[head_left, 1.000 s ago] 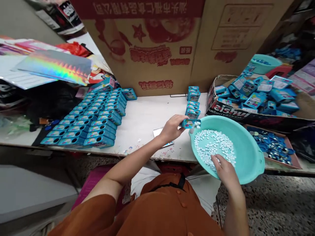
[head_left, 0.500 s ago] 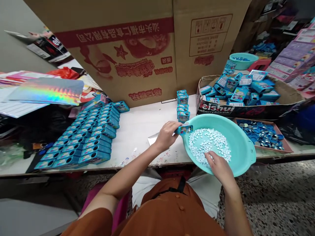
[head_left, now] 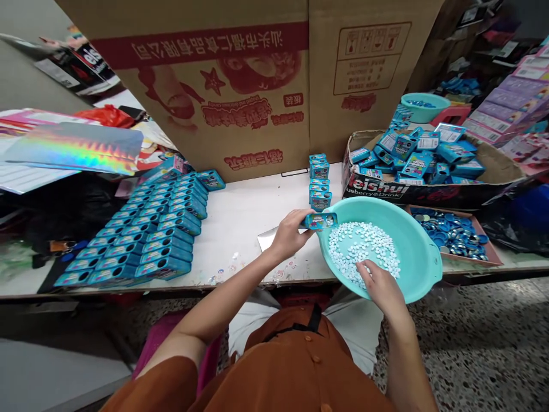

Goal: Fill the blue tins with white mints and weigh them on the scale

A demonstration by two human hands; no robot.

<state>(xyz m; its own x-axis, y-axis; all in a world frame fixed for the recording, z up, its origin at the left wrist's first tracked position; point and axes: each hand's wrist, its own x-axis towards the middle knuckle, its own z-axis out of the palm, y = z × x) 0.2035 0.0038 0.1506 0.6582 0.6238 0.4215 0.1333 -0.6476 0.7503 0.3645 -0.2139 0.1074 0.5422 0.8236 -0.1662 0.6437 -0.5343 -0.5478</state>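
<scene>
Gripping a small blue candy box [head_left: 321, 221] with closed fingers of the left hand [head_left: 288, 234], just over the left rim of the turquoise basin [head_left: 415, 247], with white pieces showing at its round opening. Reaching into the basin with the right hand [head_left: 384, 289], thumb and fingertips drawn together at the white pellets [head_left: 382, 240]; impossible to tell whether pinching any.

Judging from the layout, partway along: on the tabletop [head_left: 249, 212] well left of the basin, many boxes in rows [head_left: 165, 229], dark round openings exposed, with no caps seen on them. Just beyond the basin's left rim, a short line of boxes [head_left: 319, 171]. Behind the basin, many loose boxes in an open carton [head_left: 377, 191]. Right of the basin, loose round caps [head_left: 461, 232] in a pink tray [head_left: 494, 252].
</scene>
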